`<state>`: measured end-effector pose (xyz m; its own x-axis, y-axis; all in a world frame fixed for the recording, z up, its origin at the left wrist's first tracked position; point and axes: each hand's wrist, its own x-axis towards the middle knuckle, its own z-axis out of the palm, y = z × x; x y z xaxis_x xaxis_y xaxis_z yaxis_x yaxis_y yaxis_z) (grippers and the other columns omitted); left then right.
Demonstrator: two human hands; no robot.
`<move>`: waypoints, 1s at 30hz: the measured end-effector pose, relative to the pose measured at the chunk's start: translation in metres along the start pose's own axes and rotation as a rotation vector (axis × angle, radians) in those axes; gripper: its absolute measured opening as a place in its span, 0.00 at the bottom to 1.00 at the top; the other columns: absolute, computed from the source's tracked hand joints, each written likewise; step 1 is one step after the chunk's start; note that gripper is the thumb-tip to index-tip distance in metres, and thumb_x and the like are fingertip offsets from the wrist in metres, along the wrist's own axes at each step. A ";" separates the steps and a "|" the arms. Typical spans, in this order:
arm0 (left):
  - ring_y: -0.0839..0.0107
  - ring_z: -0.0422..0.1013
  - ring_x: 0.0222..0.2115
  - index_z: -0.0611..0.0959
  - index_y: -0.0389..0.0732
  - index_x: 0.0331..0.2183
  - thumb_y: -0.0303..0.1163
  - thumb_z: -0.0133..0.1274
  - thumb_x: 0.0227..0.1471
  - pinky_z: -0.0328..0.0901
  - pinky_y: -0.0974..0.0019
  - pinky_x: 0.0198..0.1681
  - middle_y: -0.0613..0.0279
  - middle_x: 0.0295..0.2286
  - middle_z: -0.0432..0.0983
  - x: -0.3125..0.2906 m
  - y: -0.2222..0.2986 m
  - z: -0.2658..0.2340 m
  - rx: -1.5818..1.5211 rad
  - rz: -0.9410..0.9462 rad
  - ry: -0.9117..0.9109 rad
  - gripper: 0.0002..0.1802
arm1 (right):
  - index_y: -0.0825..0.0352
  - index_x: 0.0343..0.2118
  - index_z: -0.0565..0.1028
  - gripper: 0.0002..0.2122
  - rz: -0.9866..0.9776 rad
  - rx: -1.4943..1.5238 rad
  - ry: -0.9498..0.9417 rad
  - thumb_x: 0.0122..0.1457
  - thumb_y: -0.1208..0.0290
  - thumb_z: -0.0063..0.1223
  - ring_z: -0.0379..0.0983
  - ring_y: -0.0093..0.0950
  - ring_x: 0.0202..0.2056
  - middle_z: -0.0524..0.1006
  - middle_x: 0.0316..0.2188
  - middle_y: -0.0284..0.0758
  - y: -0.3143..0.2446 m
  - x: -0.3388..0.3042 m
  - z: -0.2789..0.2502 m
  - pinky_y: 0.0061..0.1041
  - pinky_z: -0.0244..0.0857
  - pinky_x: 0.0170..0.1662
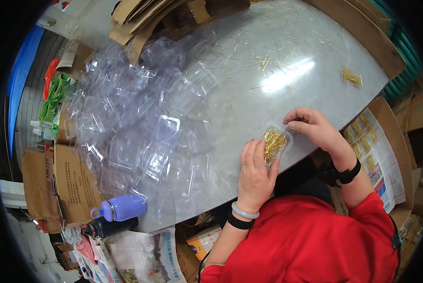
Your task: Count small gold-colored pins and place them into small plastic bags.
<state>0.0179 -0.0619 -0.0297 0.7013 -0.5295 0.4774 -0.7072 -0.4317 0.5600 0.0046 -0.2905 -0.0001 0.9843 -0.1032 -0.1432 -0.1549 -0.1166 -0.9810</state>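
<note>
A small clear plastic tray filled with gold wire hooks is by the table's near edge, in front of me. My left hand grips its left side, fingertips along the rim and the hooks, thumb at the near end. Just past the tray's far right corner is my right hand, thumb and forefinger pinched together. Whatever lies between those fingertips, if anything, is too small to make out.
Many empty clear plastic trays are heaped over the table's left half. Loose gold hooks lie scattered on the far side. A filled tray stands far right. Several more lie in a newspaper-lined carton. A purple bottle lies near left.
</note>
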 end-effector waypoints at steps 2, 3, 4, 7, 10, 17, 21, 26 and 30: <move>0.45 0.62 0.56 0.70 0.31 0.56 0.33 0.58 0.58 0.59 0.48 0.59 0.44 0.53 0.66 0.001 -0.001 -0.001 -0.004 0.008 -0.015 0.29 | 0.71 0.43 0.77 0.08 0.024 0.032 -0.042 0.63 0.78 0.53 0.71 0.17 0.39 0.78 0.36 0.27 -0.001 0.001 0.002 0.21 0.66 0.46; 0.45 0.63 0.55 0.69 0.31 0.56 0.33 0.58 0.58 0.59 0.48 0.59 0.43 0.53 0.66 0.001 -0.001 -0.002 0.011 0.017 -0.026 0.29 | 0.71 0.44 0.77 0.09 -0.019 -0.071 -0.080 0.62 0.77 0.54 0.74 0.22 0.39 0.79 0.37 0.32 -0.001 0.001 0.006 0.24 0.67 0.46; 0.45 0.63 0.55 0.69 0.31 0.56 0.32 0.57 0.58 0.59 0.48 0.59 0.43 0.53 0.66 0.001 -0.001 -0.001 0.026 0.026 -0.037 0.28 | 0.71 0.45 0.78 0.11 -0.062 -0.175 -0.118 0.60 0.76 0.56 0.76 0.28 0.40 0.80 0.37 0.37 -0.001 0.000 0.010 0.27 0.68 0.46; 0.45 0.63 0.55 0.69 0.30 0.56 0.32 0.56 0.59 0.60 0.48 0.59 0.44 0.53 0.67 0.000 -0.003 0.001 0.021 0.025 -0.020 0.27 | 0.70 0.46 0.78 0.12 -0.469 -0.606 0.013 0.60 0.74 0.58 0.75 0.36 0.40 0.77 0.37 0.40 -0.013 -0.014 0.025 0.30 0.69 0.44; 0.45 0.64 0.55 0.70 0.31 0.56 0.30 0.55 0.60 0.60 0.48 0.58 0.45 0.53 0.67 0.000 -0.002 0.000 0.051 0.025 -0.023 0.26 | 0.68 0.46 0.77 0.13 -0.499 -0.537 0.113 0.59 0.73 0.59 0.74 0.37 0.38 0.75 0.35 0.40 -0.015 -0.025 0.028 0.32 0.69 0.40; 0.45 0.63 0.56 0.69 0.30 0.58 0.30 0.53 0.61 0.59 0.49 0.59 0.44 0.54 0.66 0.002 0.002 -0.001 0.076 0.042 -0.060 0.27 | 0.65 0.33 0.76 0.08 -0.556 -0.690 0.130 0.51 0.74 0.65 0.73 0.35 0.27 0.72 0.26 0.35 0.007 -0.048 0.032 0.33 0.68 0.31; 0.45 0.61 0.57 0.69 0.30 0.59 0.30 0.52 0.61 0.59 0.50 0.60 0.45 0.55 0.66 0.001 0.001 -0.002 0.108 0.041 -0.082 0.27 | 0.65 0.31 0.76 0.07 -0.635 -0.753 0.208 0.49 0.76 0.63 0.73 0.35 0.29 0.73 0.27 0.35 -0.002 -0.039 0.024 0.33 0.68 0.33; 0.45 0.61 0.57 0.69 0.30 0.59 0.31 0.52 0.61 0.59 0.49 0.60 0.45 0.55 0.66 0.001 0.002 -0.002 0.114 0.052 -0.077 0.27 | 0.64 0.31 0.77 0.08 -0.828 -0.890 0.300 0.45 0.77 0.61 0.75 0.35 0.38 0.78 0.32 0.35 0.003 -0.008 0.019 0.32 0.68 0.39; 0.44 0.62 0.56 0.69 0.29 0.59 0.31 0.53 0.61 0.59 0.48 0.60 0.44 0.55 0.66 0.002 0.002 -0.004 0.071 0.046 -0.075 0.28 | 0.66 0.34 0.78 0.10 -0.699 -0.782 0.362 0.46 0.79 0.60 0.77 0.38 0.39 0.80 0.39 0.37 0.014 -0.020 0.039 0.34 0.70 0.42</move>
<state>0.0183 -0.0608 -0.0255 0.6612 -0.6021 0.4476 -0.7447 -0.4547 0.4884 -0.0137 -0.2519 -0.0165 0.8130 -0.0389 0.5810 0.2884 -0.8398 -0.4599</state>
